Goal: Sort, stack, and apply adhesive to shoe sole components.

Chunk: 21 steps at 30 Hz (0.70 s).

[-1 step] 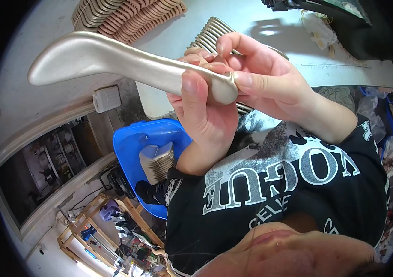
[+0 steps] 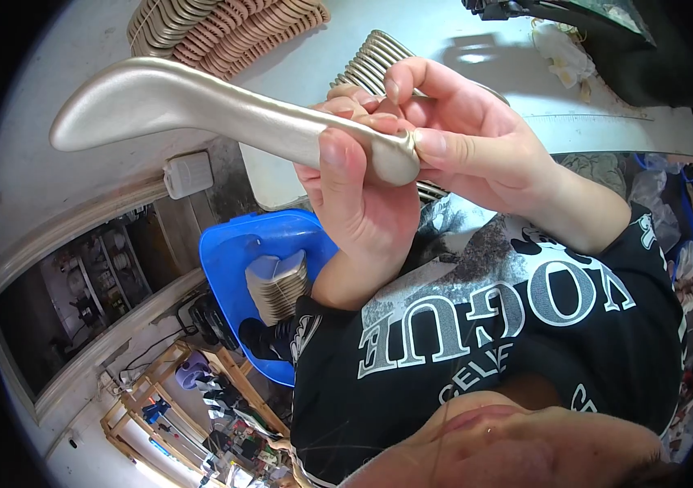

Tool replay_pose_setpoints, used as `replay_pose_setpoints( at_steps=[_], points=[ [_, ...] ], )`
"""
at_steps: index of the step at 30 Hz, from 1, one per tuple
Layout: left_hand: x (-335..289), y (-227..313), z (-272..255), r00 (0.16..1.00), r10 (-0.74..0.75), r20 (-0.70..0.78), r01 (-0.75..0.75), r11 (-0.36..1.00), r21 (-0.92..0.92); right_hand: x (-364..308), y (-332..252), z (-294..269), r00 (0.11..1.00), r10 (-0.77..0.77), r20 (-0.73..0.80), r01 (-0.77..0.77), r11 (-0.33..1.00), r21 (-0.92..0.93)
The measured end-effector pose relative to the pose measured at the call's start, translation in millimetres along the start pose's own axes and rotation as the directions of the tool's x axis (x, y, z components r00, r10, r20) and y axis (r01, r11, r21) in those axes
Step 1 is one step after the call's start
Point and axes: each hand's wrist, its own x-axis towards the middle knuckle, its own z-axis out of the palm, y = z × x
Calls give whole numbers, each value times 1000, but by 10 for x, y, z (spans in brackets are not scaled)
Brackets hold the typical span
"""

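- My left grip (image 2: 371, 207) clasps the shiny beige insole (image 2: 159, 102).
- My right grip (image 2: 489, 142) pinches its rounded end.
- I see stacked pieces (image 2: 279, 294) inside the blue bin (image 2: 223, 252).

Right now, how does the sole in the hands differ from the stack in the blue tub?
The sole is a single piece; the stack has many layers. The sole is raised in the left hand, with the right hand at its rounded end; the stack sits untouched in the blue tub. Both look beige.
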Motion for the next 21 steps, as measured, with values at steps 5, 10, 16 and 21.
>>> replay_pose_setpoints(
  at_steps=[5,10,16,21],
  points=[
    [32,-63,-115,993,-21,118,30,997,-75,8,-89,62,998,-1,-68,-12,982,-187],
    [10,-134,-178,983,94,160,-100,995,28,0,-125,84,977,132,-170,-162,970,-180],
    [2,-222,-208,987,94,134,-107,990,90,-8,-181,60,926,255,-278,-290,953,-90],
    [4,-241,-128,991,132,18,-132,991,-14,8,-213,41,891,353,-284,-384,921,-62]
  ],
)
